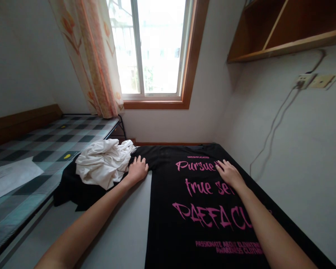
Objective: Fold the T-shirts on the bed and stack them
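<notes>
A black T-shirt with pink lettering lies spread on a pale table. My left hand rests palm down on its left sleeve, fingers apart. On the right, my right hand lies flat on the shirt's upper part, covering some of the lettering, its fingers spread. Neither hand grips anything. Beside my left hand, a crumpled white cloth sits on top of a black cloth at the table's left.
A bed with a checked cover runs along the left, bearing a white sheet of paper. Behind are a window and a curtain. A wooden shelf and a socket with a cable are on the right wall.
</notes>
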`<state>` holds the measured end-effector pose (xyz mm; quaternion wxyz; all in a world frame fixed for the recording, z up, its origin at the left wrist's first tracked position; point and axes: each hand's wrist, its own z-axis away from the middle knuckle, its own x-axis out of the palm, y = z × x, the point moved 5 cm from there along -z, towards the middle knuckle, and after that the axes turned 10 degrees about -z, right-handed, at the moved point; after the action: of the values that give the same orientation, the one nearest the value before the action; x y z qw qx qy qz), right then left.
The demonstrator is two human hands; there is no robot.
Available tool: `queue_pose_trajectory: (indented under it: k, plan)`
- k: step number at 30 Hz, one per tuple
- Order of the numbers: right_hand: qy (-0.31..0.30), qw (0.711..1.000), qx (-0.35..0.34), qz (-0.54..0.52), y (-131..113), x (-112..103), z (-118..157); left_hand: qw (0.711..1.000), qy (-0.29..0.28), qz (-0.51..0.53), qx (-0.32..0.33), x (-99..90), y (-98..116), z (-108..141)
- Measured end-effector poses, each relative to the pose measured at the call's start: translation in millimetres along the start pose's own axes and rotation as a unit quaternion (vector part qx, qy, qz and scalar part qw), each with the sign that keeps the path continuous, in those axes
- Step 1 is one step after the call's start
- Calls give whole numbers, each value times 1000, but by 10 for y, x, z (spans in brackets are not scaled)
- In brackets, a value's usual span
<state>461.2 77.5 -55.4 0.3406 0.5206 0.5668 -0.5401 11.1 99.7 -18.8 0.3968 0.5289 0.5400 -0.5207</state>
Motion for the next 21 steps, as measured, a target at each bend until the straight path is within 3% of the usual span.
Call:
queue_pose_trajectory:
  k: [5,11,21]
  plan:
    - [-4,1000,6,0,-19,6,36,1000,-3,-17,0,-98,19,-399]
    - [2,1000,-6,1,-16,10,79,999,-5,10,-34,-6,-58,-956]
    - [-9,1000,-3,22,-32,42,130,991,-26,72,-110,219,-128,-1389]
